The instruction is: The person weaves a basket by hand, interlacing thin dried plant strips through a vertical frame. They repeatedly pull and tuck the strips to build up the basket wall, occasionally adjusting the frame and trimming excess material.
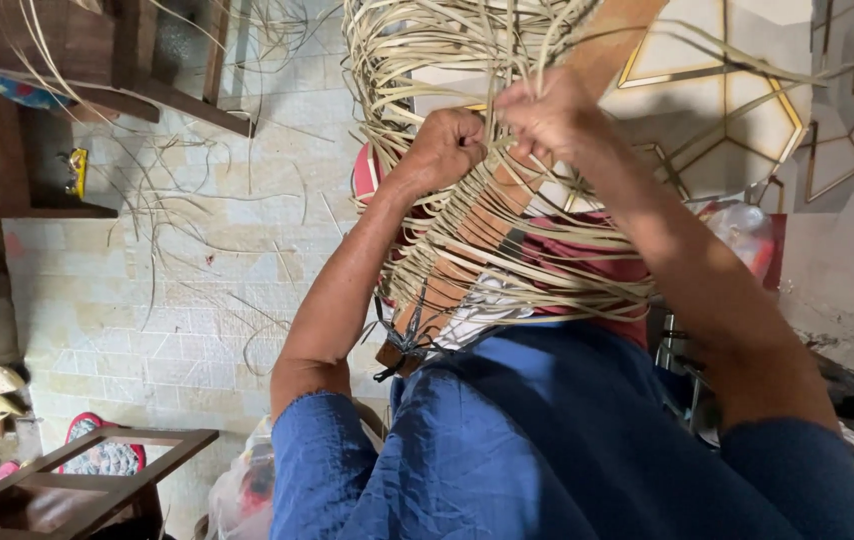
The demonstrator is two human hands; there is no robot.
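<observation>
The left hand [444, 148] is curled into a fist around a few pale, flat straw-coloured cane strips [507, 250], and the right hand [547, 112] sits just beside it, fingers pinched closed on more of the same strands; the two hands almost touch. They work on a long brown wooden slat [472, 240] that the strips are woven across. The slat rests against the person's lap and runs on a slant, its lower end near the blue garment [537, 440] and its upper end pointing away toward the top right. The strips cross it in close, roughly level bands, then fan out loose and tangled above the hands. At the lower end a dark cord [402, 340] is knotted round the slat. Beyond, stray strands lie scattered over the pale tiled floor [197, 250]. A brown wooden stool frame [87, 475] stands at the lower left, and a panel with gold geometric lines [737, 100] stands behind the work.
</observation>
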